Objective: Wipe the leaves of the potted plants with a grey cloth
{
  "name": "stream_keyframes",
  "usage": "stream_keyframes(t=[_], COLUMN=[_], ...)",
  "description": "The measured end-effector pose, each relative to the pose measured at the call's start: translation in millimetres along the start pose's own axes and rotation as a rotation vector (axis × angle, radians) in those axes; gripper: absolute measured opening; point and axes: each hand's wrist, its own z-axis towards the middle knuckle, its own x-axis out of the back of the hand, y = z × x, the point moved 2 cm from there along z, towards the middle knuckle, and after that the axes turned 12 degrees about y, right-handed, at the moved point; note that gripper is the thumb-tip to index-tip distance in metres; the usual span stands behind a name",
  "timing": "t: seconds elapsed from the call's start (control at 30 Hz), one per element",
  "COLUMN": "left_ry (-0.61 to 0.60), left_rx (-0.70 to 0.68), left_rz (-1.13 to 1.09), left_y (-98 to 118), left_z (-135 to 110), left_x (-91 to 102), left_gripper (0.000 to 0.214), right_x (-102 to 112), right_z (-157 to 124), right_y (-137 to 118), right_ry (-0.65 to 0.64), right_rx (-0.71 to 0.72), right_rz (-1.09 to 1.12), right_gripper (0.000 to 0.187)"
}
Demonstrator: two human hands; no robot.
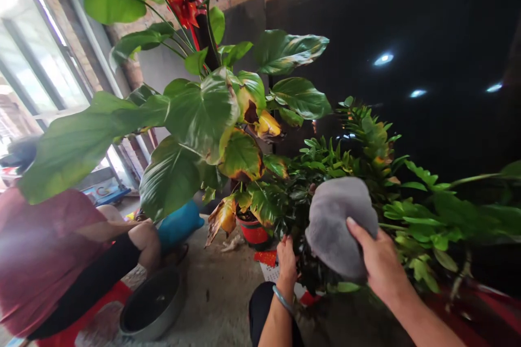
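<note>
My right hand [380,263] grips a rounded, soft grey plush cloth [340,227] at its right edge, thumb on top. The cloth is held up in front of the dark green foliage and hides part of it. Lower and to the left, my left hand [287,261], with a pale bangle on the wrist, has its fingers curled together beside the dark leaves [303,217] of a bushy plant. What those fingers hold, if anything, is too small to make out. A large-leaved plant [201,108] with some yellow, brown-edged leaves rises from a red pot [254,232].
At the left a person in a pink top [49,255] sits on a red stool [101,303]. A grey basin [152,303] is on the floor. More leafy plants [439,217] spread to the right before a dark shiny wall [407,27]. Windows [36,54] are at far left.
</note>
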Motion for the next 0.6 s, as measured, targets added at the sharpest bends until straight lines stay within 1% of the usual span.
stream_keyframes(t=[0.03,0.07,0.13,0.2,0.23,0.27,0.3,0.33,0.37,0.43,0.5,0.53,0.57,0.6], left_ry=[0.009,0.018,0.036,0.043,0.04,0.033,0.027,0.023,0.019,0.006,-0.009,-0.012,-0.011,-0.01], left_rx=[0.037,0.071,0.126,0.139,0.126,0.101,0.071,0.049,0.044,0.08,0.122,0.13,0.128,0.123], left_rz=[-0.031,-0.06,-0.11,-0.165,-0.186,-0.196,-0.199,-0.194,-0.181,-0.151,-0.137,-0.133,-0.128,-0.125], left_y=[1.3,2.8,6.5,11.1,13.7,16.5,19.2,21.5,23.2,24.6,24.3,23.7,22.7,21.2], left_z=[-1.6,-3.0,-4.9,-5.9,-6.3,-7.0,-7.8,-8.9,-10.0,-11.7,-11.5,-10.4,-9.0,-7.3], left_x=[-0.7,-1.1,-1.0,0.0,0.5,1.0,1.5,2.0,2.5,3.0,3.1,3.2,3.3,3.4], left_gripper=[0.031,0.031,0.028,0.025,0.024,0.024,0.025,0.026,0.027,0.028,0.028,0.027,0.026,0.026], right_x=[-0.6,0.9,10.7,25.7,32.3,36.2,37.3,35.1,29.5,11.8,-9.5,-18.9,-26.0,-30.1], right_z=[10.0,17.5,21.7,11.7,3.2,-6.1,-14.8,-21.6,-25.4,-23.3,-12.7,-7.1,-2.8,-0.7], right_y=[-0.7,3.9,27.2,58.1,71.1,79.6,82.0,77.6,66.7,32.1,-3.4,-14.6,-19.6,-18.0], right_ry=[0.032,0.05,0.065,0.055,0.023,-0.035,-0.082,-0.111,-0.121,-0.06,-0.032,-0.034,-0.039,-0.046], right_rx=[-0.032,-0.1,-0.292,-0.47,-0.541,-0.596,-0.629,-0.636,-0.614,-0.486,-0.319,-0.297,-0.298,-0.333], right_rz=[0.059,0.112,0.162,0.115,0.055,0.016,-0.001,0.019,0.073,0.243,0.363,0.39,0.391,0.367], right_gripper=[0.028,0.024,0.018,0.018,0.022,0.025,0.028,0.029,0.029,0.028,0.028,0.026,0.023,0.02])
